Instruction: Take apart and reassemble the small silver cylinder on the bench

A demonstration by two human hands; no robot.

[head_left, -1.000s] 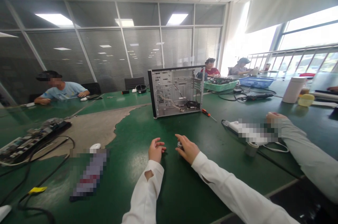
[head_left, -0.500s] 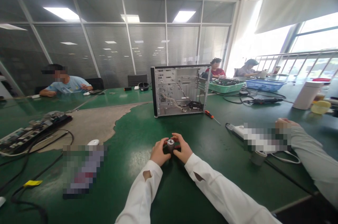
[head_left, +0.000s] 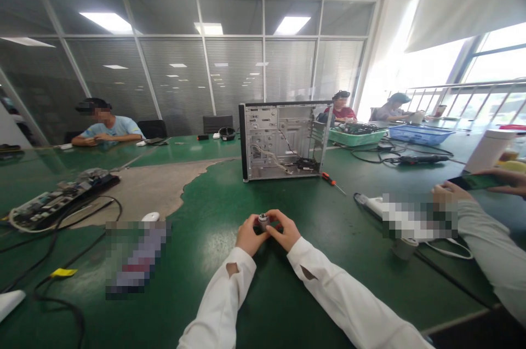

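A small grey cylinder (head_left: 263, 222) with a metallic top stands upright between my two hands, low over the green table (head_left: 205, 261). My left hand (head_left: 249, 236) has its fingers wrapped round the cylinder's left side. From the right, my right hand (head_left: 285, 232) grips the same cylinder, its thumb close to my left thumb. Something red shows under the right fingers, too small to make out. Beyond the hands stands an open computer case (head_left: 283, 141), with an orange screwdriver (head_left: 333, 183) lying at its lower right corner.
At left lie a power strip (head_left: 66, 201) with cables and a white mouse (head_left: 150, 217). A white power strip (head_left: 378, 209) and a cup (head_left: 405, 249) are at right, near another person's arm (head_left: 489, 239). Green (head_left: 357, 138) and blue (head_left: 421, 134) baskets stand behind.
My thumbs have come closer together, and the cylinder has shifted slightly left and tilted a little. The person at right now shows a dark phone in the hands. The view has turned slightly left.
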